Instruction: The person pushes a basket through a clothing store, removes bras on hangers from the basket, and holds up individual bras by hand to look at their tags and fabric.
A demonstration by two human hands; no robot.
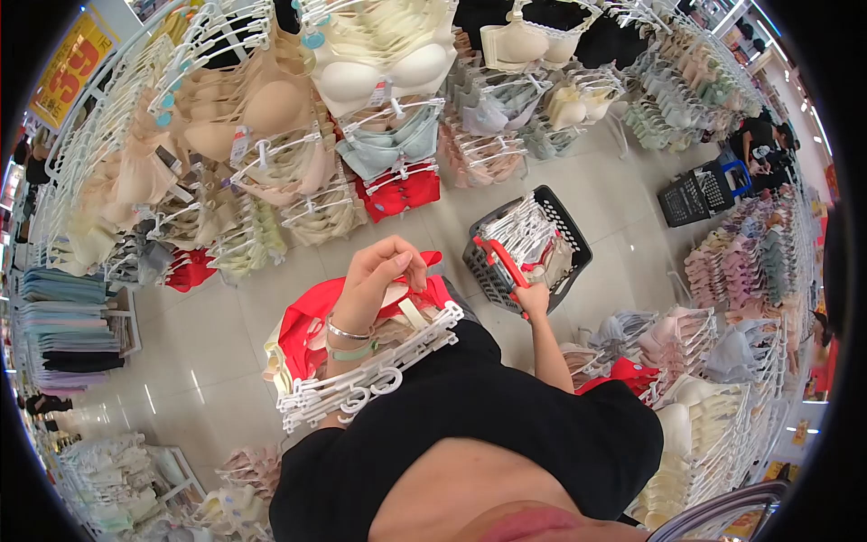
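My left hand is raised in front of my chest, its fingers curled loosely together with nothing in them. Over that forearm lies a bunch of red and cream bras, and their white plastic hangers point back toward my body. A metal bangle and a pale green band circle the wrist. My right hand is closed around the red handle of a dark shopping basket. Inside the basket are several white hangers and light-coloured garments.
Racks of beige bras and white bras stand ahead. More racks flank both sides, with folded stacks at left. Another dark basket with a blue handle is at the right, beside a person in dark clothes.
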